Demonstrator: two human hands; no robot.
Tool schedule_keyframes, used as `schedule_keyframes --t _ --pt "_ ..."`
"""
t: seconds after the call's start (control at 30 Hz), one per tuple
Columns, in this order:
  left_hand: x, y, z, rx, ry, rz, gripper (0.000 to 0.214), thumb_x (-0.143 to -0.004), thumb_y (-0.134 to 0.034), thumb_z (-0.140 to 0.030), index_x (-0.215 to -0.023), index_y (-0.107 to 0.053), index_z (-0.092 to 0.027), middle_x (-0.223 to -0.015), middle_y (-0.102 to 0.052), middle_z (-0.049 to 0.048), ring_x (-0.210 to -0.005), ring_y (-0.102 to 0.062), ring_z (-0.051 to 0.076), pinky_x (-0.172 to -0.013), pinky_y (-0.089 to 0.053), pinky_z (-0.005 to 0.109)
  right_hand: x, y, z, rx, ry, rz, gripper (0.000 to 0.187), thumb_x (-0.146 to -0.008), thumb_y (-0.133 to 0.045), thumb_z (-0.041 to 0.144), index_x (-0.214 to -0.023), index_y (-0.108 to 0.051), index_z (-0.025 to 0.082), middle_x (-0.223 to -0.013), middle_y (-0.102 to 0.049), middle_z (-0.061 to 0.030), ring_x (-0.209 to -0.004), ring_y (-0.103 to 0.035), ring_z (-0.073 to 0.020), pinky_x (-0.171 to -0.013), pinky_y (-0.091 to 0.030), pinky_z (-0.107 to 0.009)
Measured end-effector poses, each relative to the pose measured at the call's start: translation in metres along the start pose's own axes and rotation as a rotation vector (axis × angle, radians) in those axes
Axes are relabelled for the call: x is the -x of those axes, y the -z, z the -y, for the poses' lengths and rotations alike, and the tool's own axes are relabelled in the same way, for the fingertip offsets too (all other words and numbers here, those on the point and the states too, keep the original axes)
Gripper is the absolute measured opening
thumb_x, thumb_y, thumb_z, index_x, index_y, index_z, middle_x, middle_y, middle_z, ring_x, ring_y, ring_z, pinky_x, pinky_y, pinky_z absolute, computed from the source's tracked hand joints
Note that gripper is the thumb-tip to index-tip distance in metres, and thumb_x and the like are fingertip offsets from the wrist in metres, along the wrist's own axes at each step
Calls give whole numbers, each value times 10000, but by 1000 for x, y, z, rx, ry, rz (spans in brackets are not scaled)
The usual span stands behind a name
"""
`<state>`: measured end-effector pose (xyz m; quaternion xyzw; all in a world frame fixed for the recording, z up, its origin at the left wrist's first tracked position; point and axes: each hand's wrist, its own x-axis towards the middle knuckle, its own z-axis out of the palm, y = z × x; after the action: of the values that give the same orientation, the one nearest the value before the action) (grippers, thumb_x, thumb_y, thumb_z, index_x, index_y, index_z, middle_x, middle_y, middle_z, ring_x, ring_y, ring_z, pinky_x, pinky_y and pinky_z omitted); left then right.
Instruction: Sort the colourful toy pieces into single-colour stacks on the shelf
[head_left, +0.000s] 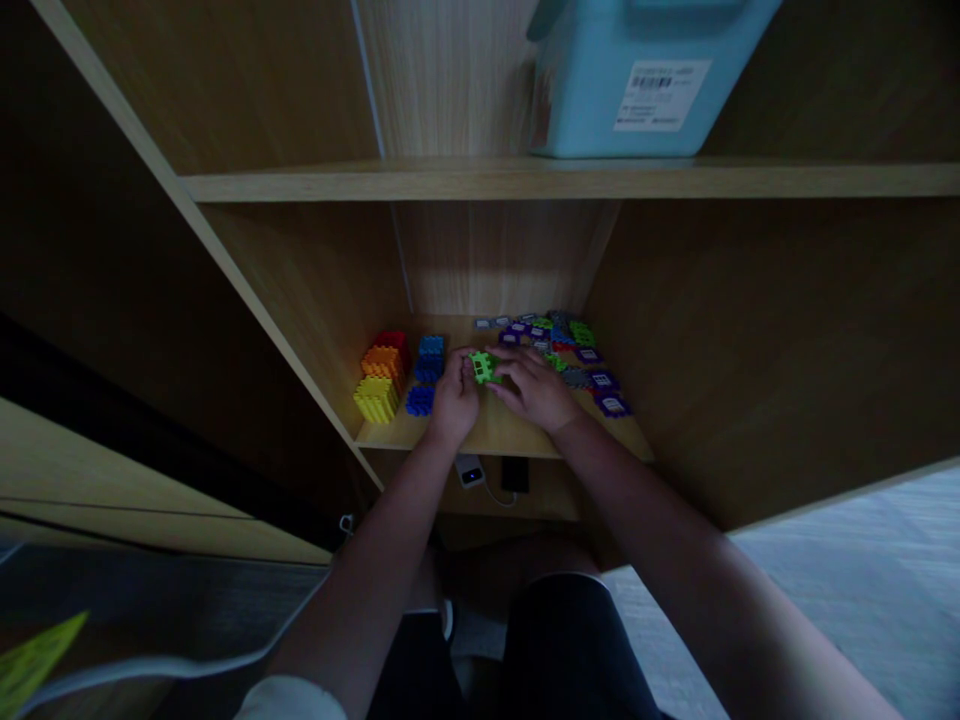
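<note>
Over the middle of the cabinet shelf (510, 428), my left hand (456, 398) grips a small green notched building tile (484, 367) with window-like holes. My right hand (538, 388) is at the tile's right edge, its fingers bent around that side. Left of my hands stand stacks of notched tiles: yellow tiles (377, 399), orange tiles (383, 362), red tiles (394, 344) and blue tiles (428, 368). Behind and right of my right hand lie loose purple tiles (602, 380), grey tiles (576, 378) and green tiles (581, 333), partly overlapping.
A light blue plastic bin (585, 90) with a white label sits on the upper shelf (450, 182). Below the tile shelf are a white device (469, 471) and a black device (515, 474) with a cable. Cabinet side walls (750, 330) enclose the shelf.
</note>
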<state>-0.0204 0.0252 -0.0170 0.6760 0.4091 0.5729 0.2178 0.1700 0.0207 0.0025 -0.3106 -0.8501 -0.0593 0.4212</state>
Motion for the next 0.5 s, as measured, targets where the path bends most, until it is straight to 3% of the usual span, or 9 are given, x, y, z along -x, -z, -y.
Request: schedule_keyframes --t 0.23,0.37,0.5 --pt "0 1 -2 -29 -16 -36 308 -1151 -390 -435 -1286 -582 -236 -1258 -724 108 -1147 -701 220 -1028 -552 371 1 -4 -5 -89 -93 -45 130 -1016 -724 360 -1075 -629 293 -1350 -750 -95 -1259 -697 -307 -1097 -554 -554" --pt "-1 1 2 -70 10 -120 319 -1147 -392 -417 -1307 -572 -209 -1303 -707 150 -1227 -681 256 -1095 -530 429 4 -6 -15 -109 -307 -193 232 -994 -733 427 -1112 -593 284 -1290 -747 -113 -1155 -705 -311 -1024 -574 -527" --pt "-3 -2 13 -84 42 -122 258 -1129 -427 -358 -1214 -619 -207 -1239 -717 145 -1198 -689 267 -1103 -527 449 8 -11 -29 -149 -474 -205 362 -956 -747 493 -1176 -562 273 -1185 -747 -97 -969 -698 -278 -903 -590 -474"
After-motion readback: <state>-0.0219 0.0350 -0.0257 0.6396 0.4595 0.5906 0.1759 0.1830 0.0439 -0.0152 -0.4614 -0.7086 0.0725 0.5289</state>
